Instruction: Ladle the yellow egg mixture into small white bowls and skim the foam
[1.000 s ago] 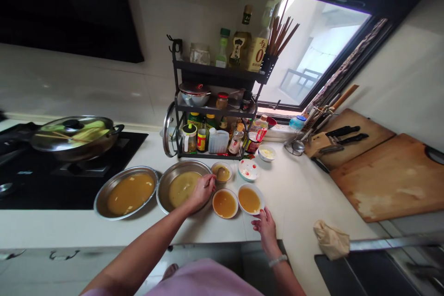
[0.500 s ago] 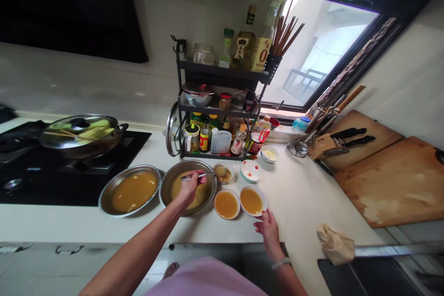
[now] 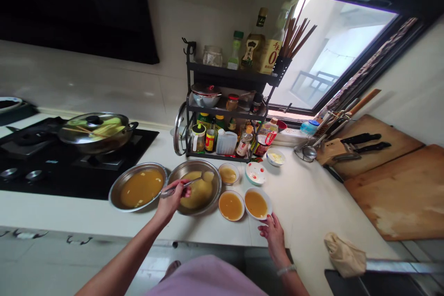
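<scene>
My left hand [image 3: 175,193] is closed round the handle of a metal ladle [image 3: 207,176], its head over the large metal bowl [image 3: 218,185] of yellowish-brown liquid. At the near right rim of a white bowl [image 3: 268,199] filled with brown liquid, my right hand [image 3: 273,232] grips the edge with its fingertips. Left of it sits a second filled bowl [image 3: 231,206]. A smaller bowl [image 3: 229,174] behind that holds some of the liquid. Another metal basin [image 3: 116,200], left of the large one, contains the same liquid with pale pieces floating in it.
A lidded pan [image 3: 99,136] stands on the black stove [image 3: 65,178] at left. Behind the bowls is a black rack [image 3: 229,112] of bottles and jars. A dotted bowl [image 3: 255,173], a bowl of pale bits [image 3: 276,157], cutting boards [image 3: 409,194] and a cloth [image 3: 345,254] are to the right.
The ladle has moved left from the small bowl back over the large metal bowl with my left hand. My right hand stays at the white bowl's rim. The view has shifted slightly.
</scene>
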{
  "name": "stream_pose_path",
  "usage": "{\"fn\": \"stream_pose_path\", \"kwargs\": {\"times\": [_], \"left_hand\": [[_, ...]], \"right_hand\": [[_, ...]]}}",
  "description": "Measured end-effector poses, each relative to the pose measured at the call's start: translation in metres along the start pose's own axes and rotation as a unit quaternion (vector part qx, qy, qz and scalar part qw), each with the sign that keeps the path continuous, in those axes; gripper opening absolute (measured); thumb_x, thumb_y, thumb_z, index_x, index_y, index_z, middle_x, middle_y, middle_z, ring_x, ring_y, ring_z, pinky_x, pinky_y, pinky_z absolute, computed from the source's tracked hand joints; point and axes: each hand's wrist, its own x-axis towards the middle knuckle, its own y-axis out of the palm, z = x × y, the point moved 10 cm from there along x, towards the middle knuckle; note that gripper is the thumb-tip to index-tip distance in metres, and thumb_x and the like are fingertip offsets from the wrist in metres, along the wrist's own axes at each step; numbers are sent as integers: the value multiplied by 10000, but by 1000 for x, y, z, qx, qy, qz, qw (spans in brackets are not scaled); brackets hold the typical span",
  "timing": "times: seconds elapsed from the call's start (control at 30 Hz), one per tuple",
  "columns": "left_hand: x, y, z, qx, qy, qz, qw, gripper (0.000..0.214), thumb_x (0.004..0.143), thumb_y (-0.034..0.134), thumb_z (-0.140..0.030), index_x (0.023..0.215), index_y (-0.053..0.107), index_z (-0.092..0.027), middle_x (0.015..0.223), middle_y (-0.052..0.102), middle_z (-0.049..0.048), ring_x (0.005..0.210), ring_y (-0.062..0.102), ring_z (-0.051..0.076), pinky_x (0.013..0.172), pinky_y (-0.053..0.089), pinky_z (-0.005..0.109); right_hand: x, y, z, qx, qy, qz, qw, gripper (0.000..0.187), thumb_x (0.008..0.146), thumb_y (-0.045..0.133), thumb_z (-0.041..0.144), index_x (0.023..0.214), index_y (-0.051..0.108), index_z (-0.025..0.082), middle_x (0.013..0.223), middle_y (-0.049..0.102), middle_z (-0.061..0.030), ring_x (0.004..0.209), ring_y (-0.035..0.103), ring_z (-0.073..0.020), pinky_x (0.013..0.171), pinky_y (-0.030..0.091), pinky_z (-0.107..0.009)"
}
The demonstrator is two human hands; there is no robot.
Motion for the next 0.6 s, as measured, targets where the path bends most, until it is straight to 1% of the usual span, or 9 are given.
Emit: {"fn": "stream_pose_path", "kwargs": {"times": [0.07,0.1,0.2,0.27,0.3,0.37,0.47,0.53,0.6], "left_hand": [[-8,-5,-2,88,43,28,995,365,846,508,-435,943,659,-118,686,683,61,580,647,170,587,544,293],[-12,-5,-5,140,78,49,986,355,862,488,-421,959,661,-126,691,676,55,573,642,162,579,540,284],[-29,5,-20,272,210,106,933,294,880,477,-349,993,673,-162,746,663,51,630,644,151,624,540,268],[-38,12,-28,307,272,119,905,272,885,474,-312,1010,673,-177,786,658,57,683,646,149,660,543,266],[-38,15,-31,304,282,116,902,272,892,465,-304,1020,668,-178,794,655,57,682,644,145,655,544,261],[-32,19,-32,268,267,96,921,286,911,439,-304,1043,652,-168,785,649,50,638,637,130,618,542,246],[-14,31,-26,182,204,57,960,314,927,414,-329,1047,646,-154,751,658,41,591,637,125,604,543,248],[-2,51,-20,142,175,73,971,341,926,405,-346,1046,655,-148,749,674,50,610,653,143,605,540,259],[6,78,-17,149,173,107,968,344,917,411,-348,1035,664,-147,749,677,54,591,645,147,591,525,263]], "right_hand": [[0,0,0,0,0,0,1000,783,649,684,571,1276,469,153,710,666,9,489,600,-137,414,428,-217],[0,1,0,0,0,-1,1000,782,650,682,569,1276,467,153,709,666,9,494,604,-140,414,427,-218],[1,1,0,-3,1,-3,1000,786,649,678,563,1278,459,146,704,666,6,501,607,-145,416,428,-219],[0,1,1,-3,0,-3,1000,789,649,677,561,1280,457,142,706,666,4,500,603,-143,420,430,-219],[-1,1,2,-2,0,-3,1000,790,649,677,563,1280,458,142,706,664,5,503,604,-144,422,431,-219],[-2,2,3,-1,0,0,1000,794,643,680,572,1278,464,146,706,661,5,518,614,-150,423,430,-218],[-3,1,3,-4,2,-3,1000,823,628,687,584,1281,465,136,706,662,-2,524,620,-155,420,427,-217],[-3,1,3,-4,2,-4,1000,836,627,686,587,1288,458,128,708,666,-6,515,618,-153,418,426,-217],[-2,2,3,-2,0,-1,1000,822,636,680,579,1289,458,132,710,669,-4,506,615,-148,416,426,-217]]}}
